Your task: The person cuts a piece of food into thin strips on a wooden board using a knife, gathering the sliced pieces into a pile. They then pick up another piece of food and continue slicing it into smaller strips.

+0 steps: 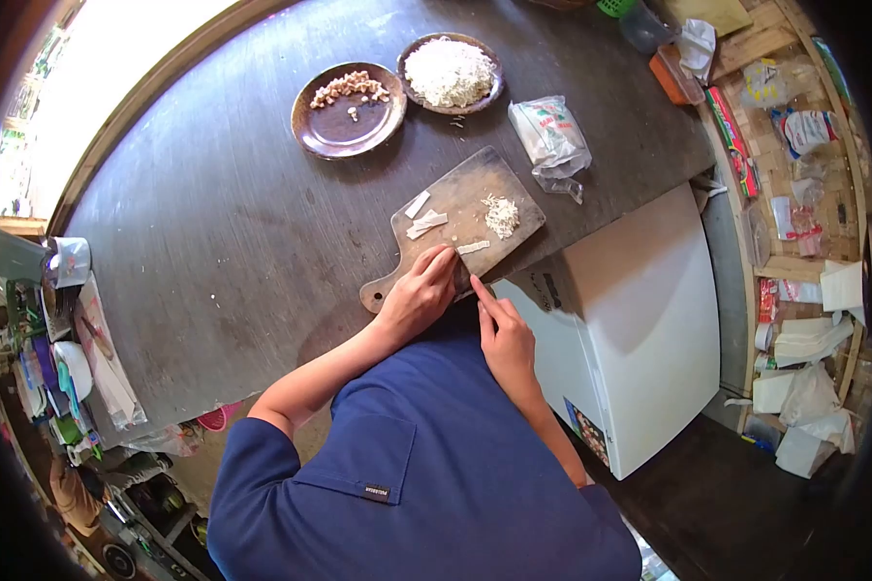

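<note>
Blue shirt filled lower center, left hand bunched beside white strip on mid-frame board, right hand index-extended, both grips unclear; steady work probably wanted left fingertips tucked.

- Left hand: over the cutting board; right hand just right of it
- Strips: on the board, beyond the left hand
- Chopped pile: on the board, beyond the right hand
- Left plate, right plate: farther ahead of both hands
- Plastic bag: ahead, rightward
- Fridge: right of the right hand
</note>
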`<action>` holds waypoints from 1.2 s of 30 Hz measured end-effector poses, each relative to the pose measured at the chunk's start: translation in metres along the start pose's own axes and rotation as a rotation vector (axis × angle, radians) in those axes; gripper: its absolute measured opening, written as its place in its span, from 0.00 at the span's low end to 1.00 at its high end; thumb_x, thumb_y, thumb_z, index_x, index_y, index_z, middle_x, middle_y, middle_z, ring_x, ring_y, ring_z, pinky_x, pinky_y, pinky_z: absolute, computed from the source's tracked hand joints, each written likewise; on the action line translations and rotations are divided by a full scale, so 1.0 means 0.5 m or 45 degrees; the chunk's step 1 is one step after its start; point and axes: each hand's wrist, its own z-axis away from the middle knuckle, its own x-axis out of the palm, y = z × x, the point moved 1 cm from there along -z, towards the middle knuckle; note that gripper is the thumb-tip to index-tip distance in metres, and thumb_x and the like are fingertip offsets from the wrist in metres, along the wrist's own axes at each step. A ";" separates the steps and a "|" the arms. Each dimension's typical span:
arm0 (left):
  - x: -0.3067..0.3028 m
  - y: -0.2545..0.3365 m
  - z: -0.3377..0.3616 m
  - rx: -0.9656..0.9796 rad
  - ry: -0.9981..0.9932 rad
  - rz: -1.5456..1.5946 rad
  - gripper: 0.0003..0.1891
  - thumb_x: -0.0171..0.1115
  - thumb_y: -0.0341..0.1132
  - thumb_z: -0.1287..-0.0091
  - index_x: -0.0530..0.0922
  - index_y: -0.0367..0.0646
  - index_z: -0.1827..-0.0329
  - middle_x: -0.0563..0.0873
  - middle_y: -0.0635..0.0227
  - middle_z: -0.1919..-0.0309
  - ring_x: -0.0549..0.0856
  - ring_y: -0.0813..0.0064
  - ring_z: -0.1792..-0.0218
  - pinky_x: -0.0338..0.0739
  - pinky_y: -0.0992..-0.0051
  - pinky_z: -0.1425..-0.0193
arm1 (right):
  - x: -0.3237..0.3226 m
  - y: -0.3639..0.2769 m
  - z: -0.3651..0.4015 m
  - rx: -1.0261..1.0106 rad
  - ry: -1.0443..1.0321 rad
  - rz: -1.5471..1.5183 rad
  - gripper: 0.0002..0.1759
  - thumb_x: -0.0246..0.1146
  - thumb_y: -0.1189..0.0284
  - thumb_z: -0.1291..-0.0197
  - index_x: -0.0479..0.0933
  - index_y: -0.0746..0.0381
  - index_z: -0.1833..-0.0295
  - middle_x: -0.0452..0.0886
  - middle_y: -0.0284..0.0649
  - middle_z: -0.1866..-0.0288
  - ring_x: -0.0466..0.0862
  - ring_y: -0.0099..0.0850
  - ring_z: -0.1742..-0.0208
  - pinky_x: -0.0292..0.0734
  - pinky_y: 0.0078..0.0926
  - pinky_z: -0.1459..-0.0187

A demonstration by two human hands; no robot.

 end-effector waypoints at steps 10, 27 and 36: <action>0.000 -0.003 0.001 0.022 0.005 0.056 0.23 0.69 0.24 0.37 0.83 0.22 0.39 0.83 0.50 0.36 0.80 0.54 0.29 0.79 0.66 0.25 | 0.012 0.017 0.012 -0.115 0.082 -0.033 0.29 0.64 0.69 0.21 0.76 0.33 0.19 0.81 0.40 0.62 0.88 0.47 0.65 0.84 0.47 0.62; -0.002 -0.003 0.000 -0.001 0.005 0.073 0.23 0.68 0.24 0.37 0.83 0.25 0.38 0.83 0.52 0.37 0.81 0.55 0.29 0.81 0.66 0.26 | -0.004 0.003 0.030 -0.103 0.057 0.026 0.31 0.64 0.70 0.22 0.75 0.33 0.18 0.82 0.37 0.60 0.88 0.46 0.64 0.85 0.47 0.61; -0.003 -0.002 -0.001 -0.016 0.016 0.061 0.23 0.69 0.24 0.36 0.83 0.24 0.37 0.84 0.52 0.37 0.82 0.55 0.29 0.81 0.67 0.26 | -0.007 0.014 0.023 -0.128 0.031 -0.011 0.30 0.63 0.70 0.21 0.76 0.33 0.19 0.82 0.38 0.60 0.88 0.46 0.64 0.85 0.46 0.61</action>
